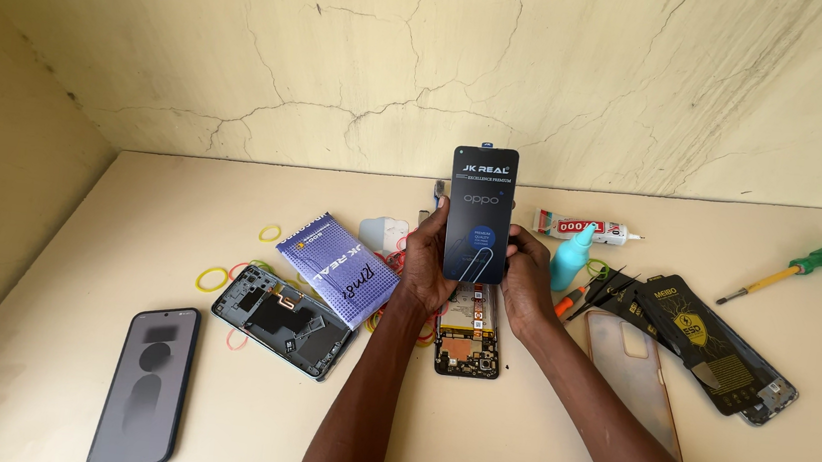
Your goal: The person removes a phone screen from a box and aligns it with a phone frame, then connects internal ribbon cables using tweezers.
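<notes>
Phone screen (480, 215), black with a printed film on its face, is held upright above the table (511, 442), in front of the cracked wall. Left hand (424, 262) is clamped on its left edge; right hand (528, 277) is clamped on its right edge, both gripping the lower half. Directly beneath lies an opened phone body (469, 339) with its circuit board exposed. Left of it: a blue packet (337, 269) resting partly on a second opened phone (284, 321), and a dark phone (146, 386) lying flat. Rubber bands (213, 278) are scattered nearby. To the right: a clear case (633, 378), a black packet (697, 334), a teal bottle (569, 258), a glue tube (582, 227) and a green-handled screwdriver (791, 272).
</notes>
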